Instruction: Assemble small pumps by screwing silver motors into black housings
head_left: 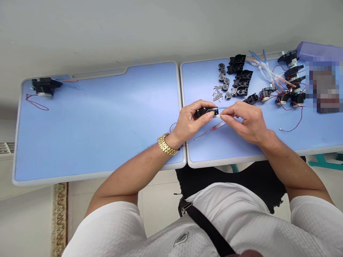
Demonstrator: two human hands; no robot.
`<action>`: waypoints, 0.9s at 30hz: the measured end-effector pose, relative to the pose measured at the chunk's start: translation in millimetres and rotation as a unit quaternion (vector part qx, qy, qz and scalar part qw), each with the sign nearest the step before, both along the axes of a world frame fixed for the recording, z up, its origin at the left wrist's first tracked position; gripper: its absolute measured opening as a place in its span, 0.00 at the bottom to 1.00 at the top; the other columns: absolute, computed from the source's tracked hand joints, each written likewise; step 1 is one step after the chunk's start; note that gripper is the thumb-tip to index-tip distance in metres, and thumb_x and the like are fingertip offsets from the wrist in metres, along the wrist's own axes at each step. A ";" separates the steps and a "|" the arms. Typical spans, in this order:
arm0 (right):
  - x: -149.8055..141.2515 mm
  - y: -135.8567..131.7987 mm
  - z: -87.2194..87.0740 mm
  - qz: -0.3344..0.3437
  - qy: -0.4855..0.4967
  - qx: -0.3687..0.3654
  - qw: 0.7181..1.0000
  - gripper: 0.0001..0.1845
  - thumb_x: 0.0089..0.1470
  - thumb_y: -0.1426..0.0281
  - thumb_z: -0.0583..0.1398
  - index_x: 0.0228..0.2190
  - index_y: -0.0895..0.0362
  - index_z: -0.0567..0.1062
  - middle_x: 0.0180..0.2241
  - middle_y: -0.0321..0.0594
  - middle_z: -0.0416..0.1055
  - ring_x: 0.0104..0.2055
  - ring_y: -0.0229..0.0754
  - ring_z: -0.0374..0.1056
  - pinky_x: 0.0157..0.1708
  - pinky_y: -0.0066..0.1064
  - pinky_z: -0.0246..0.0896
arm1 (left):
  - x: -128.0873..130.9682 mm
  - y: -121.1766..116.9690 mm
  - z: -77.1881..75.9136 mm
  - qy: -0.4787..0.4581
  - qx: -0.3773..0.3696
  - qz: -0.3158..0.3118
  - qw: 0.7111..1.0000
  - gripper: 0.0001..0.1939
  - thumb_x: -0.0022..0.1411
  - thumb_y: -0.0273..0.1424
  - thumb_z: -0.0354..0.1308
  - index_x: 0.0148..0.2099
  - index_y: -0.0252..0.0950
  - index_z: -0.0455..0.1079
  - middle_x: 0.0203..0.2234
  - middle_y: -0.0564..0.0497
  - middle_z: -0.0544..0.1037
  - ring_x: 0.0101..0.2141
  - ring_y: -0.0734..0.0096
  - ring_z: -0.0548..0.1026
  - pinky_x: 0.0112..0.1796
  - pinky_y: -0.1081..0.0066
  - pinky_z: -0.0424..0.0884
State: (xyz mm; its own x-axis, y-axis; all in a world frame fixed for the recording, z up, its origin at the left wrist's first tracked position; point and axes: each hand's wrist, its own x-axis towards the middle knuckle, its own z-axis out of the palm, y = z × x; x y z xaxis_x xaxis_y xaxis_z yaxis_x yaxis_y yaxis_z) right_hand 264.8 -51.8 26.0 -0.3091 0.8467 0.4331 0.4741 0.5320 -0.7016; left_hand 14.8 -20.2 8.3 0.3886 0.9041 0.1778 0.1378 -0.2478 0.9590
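Note:
My left hand (189,119) is closed around a small black motor housing (201,112), thumb across its front. A bluish tube (222,107) runs from the housing toward my right hand (245,121). My right fingers are pinched at the housing's right end, beside a small white tube end (217,115); the grip itself is partly covered. Under my hands, a screwdriver (206,134) with a red-and-clear handle lies on the table. A red wire (173,125) shows behind my left wrist.
Black housings (242,82), round metal motors (225,86) and loose screws (218,95) lie at the back. Tubes (265,67) and wired black units (292,80) are farther right, near a purple bin (318,51). Another wired unit (45,86) sits far left. A seam divides the two blue tables (107,125).

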 end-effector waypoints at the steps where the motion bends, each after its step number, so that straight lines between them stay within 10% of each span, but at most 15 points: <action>1: -0.1 -0.3 1.0 0.000 0.006 -0.009 1.000 0.13 0.75 0.61 0.66 0.36 0.49 0.86 0.33 0.36 0.86 0.34 0.44 0.75 0.40 0.40 0.71 | 0.3 -0.2 0.3 0.000 0.000 -0.001 1.000 0.26 0.74 0.57 0.72 0.53 0.39 0.88 0.44 0.44 0.90 0.42 0.60 0.85 0.46 0.61 0.81; 27: 3.2 2.0 -0.7 0.059 0.023 0.081 0.995 0.12 0.80 0.63 0.68 0.41 0.52 0.87 0.36 0.35 0.88 0.34 0.39 0.78 0.38 0.35 0.70 | -1.9 3.2 -6.0 -0.018 0.133 -0.013 0.991 0.22 0.76 0.54 0.73 0.55 0.41 0.87 0.40 0.45 0.87 0.37 0.62 0.79 0.38 0.62 0.75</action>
